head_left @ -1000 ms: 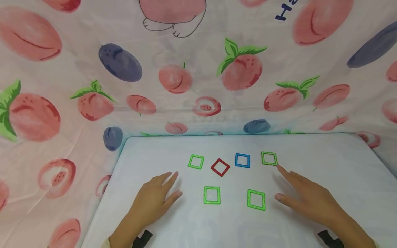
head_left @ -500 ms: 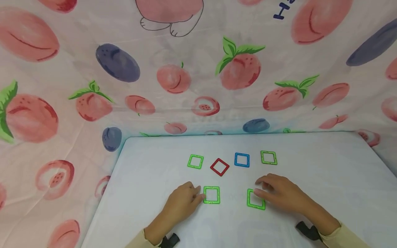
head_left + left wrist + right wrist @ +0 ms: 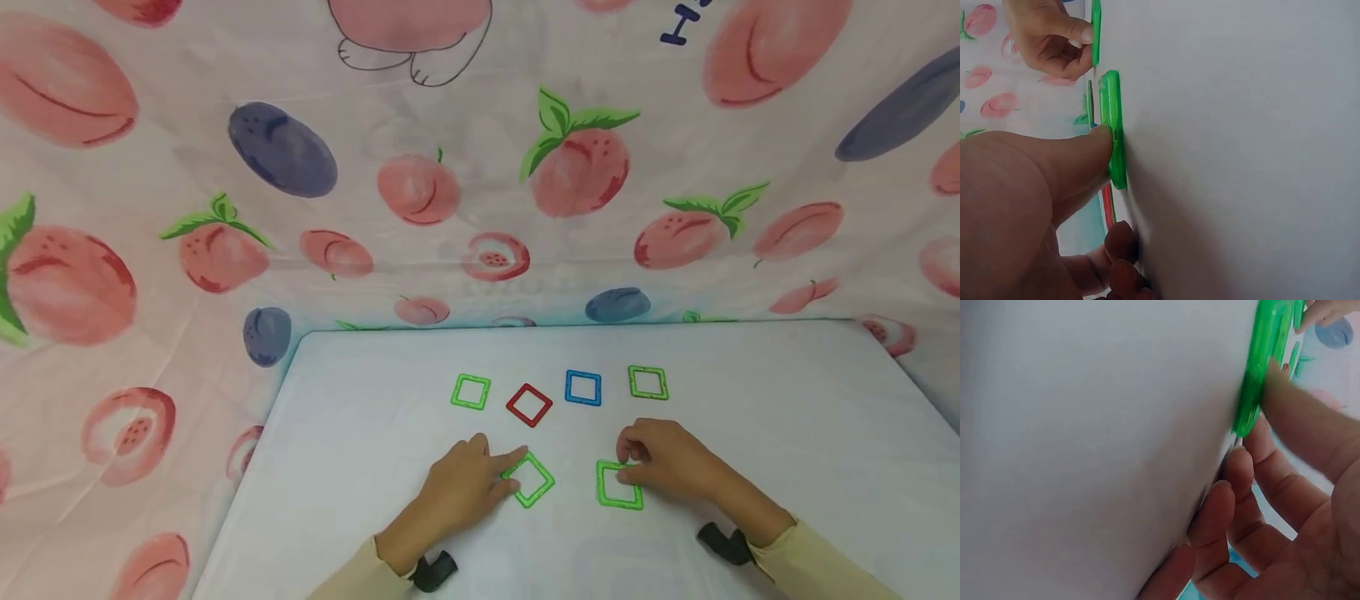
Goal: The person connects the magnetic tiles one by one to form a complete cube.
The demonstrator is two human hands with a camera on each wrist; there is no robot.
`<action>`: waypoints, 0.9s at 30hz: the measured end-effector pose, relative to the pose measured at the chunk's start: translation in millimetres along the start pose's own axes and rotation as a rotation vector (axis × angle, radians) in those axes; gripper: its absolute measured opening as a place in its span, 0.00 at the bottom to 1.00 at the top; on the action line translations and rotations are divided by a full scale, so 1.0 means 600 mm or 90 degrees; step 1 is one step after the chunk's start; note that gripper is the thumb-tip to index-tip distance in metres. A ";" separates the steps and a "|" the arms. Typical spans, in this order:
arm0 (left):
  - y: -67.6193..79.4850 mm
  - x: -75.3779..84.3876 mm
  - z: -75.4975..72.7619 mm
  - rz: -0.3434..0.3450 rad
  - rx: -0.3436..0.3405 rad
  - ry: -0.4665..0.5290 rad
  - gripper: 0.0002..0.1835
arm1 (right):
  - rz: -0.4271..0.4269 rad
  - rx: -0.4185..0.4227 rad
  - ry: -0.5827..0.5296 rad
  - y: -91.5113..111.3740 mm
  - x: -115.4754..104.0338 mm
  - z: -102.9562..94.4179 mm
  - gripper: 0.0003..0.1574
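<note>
Two green open-centred square magnetic tiles lie in the front row on the white table. With thumb and index finger, my left hand (image 3: 459, 485) pinches the left green tile (image 3: 541, 494), which sits turned like a diamond. In the left wrist view the thumb lies on the edge of that tile (image 3: 1116, 140). My right hand (image 3: 672, 463) holds the right green tile (image 3: 620, 505) by its upper right part, index finger curled. The right wrist view has the thumb on this tile (image 3: 1252, 387), other fingers bent close to the tabletop.
Behind the hands runs a row of square tiles: green (image 3: 453, 389), red (image 3: 517, 395), blue (image 3: 567, 387) and green (image 3: 649, 397). A fruit-print cloth (image 3: 360, 125) hangs beyond the white table (image 3: 337, 467). Black devices (image 3: 435, 572) are worn at both wrists.
Both hands came inward from the sides to the front green tiles. The left tile has turned to a diamond and shifted slightly right; the right tile has barely moved.
</note>
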State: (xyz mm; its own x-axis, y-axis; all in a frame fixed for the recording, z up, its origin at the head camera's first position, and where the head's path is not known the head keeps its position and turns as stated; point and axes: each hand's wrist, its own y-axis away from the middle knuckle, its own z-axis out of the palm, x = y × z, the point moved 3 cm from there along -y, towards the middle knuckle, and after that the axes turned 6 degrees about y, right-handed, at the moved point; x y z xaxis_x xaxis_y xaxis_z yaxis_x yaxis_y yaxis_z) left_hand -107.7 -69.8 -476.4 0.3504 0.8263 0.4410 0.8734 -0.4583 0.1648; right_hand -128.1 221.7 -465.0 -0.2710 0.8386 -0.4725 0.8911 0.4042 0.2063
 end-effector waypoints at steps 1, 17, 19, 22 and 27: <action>-0.002 0.001 0.000 0.005 -0.006 0.006 0.25 | 0.004 0.002 0.000 0.000 -0.001 0.000 0.15; -0.023 0.001 -0.014 0.017 -0.086 0.052 0.33 | 0.054 -0.073 -0.152 0.004 0.010 -0.009 0.16; -0.022 0.002 -0.014 0.015 -0.082 0.051 0.33 | 0.078 -0.078 -0.173 0.004 0.006 -0.008 0.15; -0.021 0.000 -0.013 0.012 -0.076 0.047 0.33 | 0.109 -0.080 -0.191 0.002 -0.002 -0.008 0.13; -0.020 -0.006 -0.012 0.021 -0.083 0.048 0.34 | 0.139 -0.084 -0.224 -0.006 -0.023 -0.004 0.15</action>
State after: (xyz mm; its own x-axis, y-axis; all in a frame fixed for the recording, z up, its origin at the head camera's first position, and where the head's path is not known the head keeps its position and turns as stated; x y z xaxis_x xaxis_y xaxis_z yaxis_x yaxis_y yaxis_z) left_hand -121.9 -69.7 -473.5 0.3478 0.7851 0.5125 0.8089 -0.5277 0.2594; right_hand -128.6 209.3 -457.0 0.0789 0.7431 -0.6645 0.8536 0.2940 0.4302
